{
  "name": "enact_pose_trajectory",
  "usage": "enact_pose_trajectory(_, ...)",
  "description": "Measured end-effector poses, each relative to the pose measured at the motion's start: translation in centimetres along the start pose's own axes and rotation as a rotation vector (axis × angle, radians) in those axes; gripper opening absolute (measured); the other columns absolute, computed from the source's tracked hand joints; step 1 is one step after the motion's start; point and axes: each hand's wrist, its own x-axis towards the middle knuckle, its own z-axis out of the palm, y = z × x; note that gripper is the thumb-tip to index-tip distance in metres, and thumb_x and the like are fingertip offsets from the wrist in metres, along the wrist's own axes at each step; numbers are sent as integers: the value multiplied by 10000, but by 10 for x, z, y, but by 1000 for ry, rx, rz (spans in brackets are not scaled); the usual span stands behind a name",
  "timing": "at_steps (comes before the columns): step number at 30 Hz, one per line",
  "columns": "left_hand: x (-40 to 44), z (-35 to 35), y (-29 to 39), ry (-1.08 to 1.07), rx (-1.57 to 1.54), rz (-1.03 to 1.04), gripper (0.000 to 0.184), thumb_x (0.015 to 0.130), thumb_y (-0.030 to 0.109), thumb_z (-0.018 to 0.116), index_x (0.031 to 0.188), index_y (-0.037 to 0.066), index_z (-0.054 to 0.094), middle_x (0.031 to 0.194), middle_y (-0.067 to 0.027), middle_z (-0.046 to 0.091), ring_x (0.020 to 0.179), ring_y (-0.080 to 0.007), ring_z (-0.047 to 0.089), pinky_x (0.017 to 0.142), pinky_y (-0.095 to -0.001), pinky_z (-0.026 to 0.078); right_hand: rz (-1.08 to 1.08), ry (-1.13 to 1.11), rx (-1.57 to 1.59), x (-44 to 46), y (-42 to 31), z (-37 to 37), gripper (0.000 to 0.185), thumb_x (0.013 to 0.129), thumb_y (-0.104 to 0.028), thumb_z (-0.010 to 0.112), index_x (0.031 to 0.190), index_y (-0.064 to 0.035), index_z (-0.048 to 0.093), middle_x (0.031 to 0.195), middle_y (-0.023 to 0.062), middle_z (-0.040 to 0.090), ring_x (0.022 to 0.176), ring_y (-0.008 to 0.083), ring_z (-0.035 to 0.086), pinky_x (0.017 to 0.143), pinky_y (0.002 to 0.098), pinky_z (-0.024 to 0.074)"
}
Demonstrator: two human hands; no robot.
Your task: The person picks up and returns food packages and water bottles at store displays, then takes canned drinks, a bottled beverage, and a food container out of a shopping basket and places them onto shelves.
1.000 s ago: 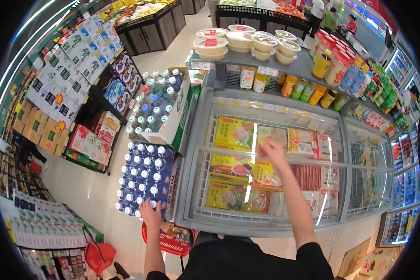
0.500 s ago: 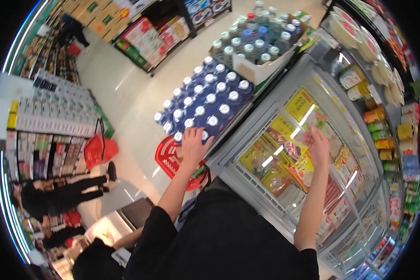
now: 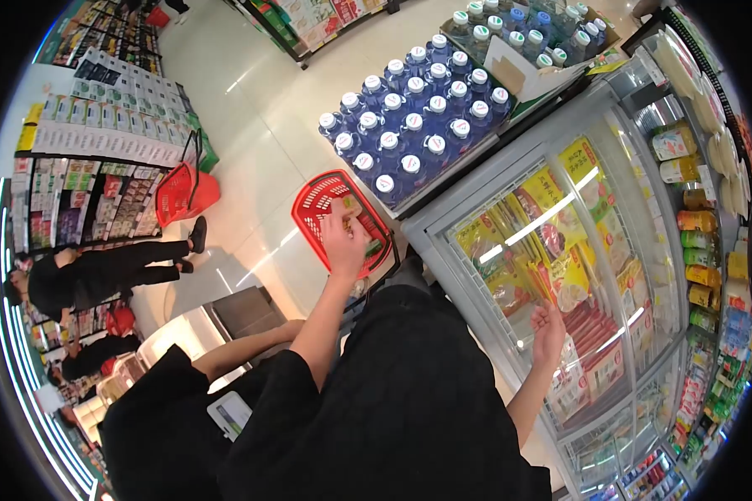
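Observation:
My left hand (image 3: 343, 240) is over the red basket (image 3: 307, 219), its fingers bent and a little apart, with small packages in the basket beneath. I see nothing held in it. My right hand (image 3: 548, 336) is curled closed with nothing visible in it, over the near part of the glass-topped freezer (image 3: 443, 219). Under the glass lie yellow food packs (image 3: 572, 275) and rows of reddish packs (image 3: 597, 338). Blue-wrapped bottles with white caps (image 3: 414, 125) stand in a block beyond the basket.
A box of clear bottles (image 3: 518, 37) stands behind the blue ones. Drinks (image 3: 698, 250) line the shelf at the right. Close on my left is another person (image 3: 175, 417) in black. Farther left are a second red basket (image 3: 188, 194) and a person in black (image 3: 100, 271).
The view has turned and shifted. My left hand has left the bottle caps and moved over the red basket. My right hand has come back toward the freezer's near side.

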Motion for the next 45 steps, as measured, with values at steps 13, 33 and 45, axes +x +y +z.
enact_pose_trajectory(13,-137,6,-114,-1092,23,-547,472,836,394,530,891,-63,634,786,-221,639,753,-286,635,693,-367,472,63,90,31,-41,54,-29,307,898,-216,553,1105,10,537,836,100,624,711,152,596,646,264,492)
enact_pose_trajectory(33,-142,21,-182,-1286,-322,-969,554,873,584,423,744,58,537,516,-16,453,420,-129,459,413,-258,384,45,300,172,-121,144,-80,240,882,-221,568,1005,-14,570,807,80,612,683,144,590,630,266,491)
enact_pose_trajectory(45,-115,-1,-173,-1392,-463,-1036,488,882,554,454,737,95,533,521,-14,469,426,-140,455,419,-257,380,184,453,262,-155,238,-50,238,872,-210,562,970,6,576,796,102,618,659,170,605,593,281,502)
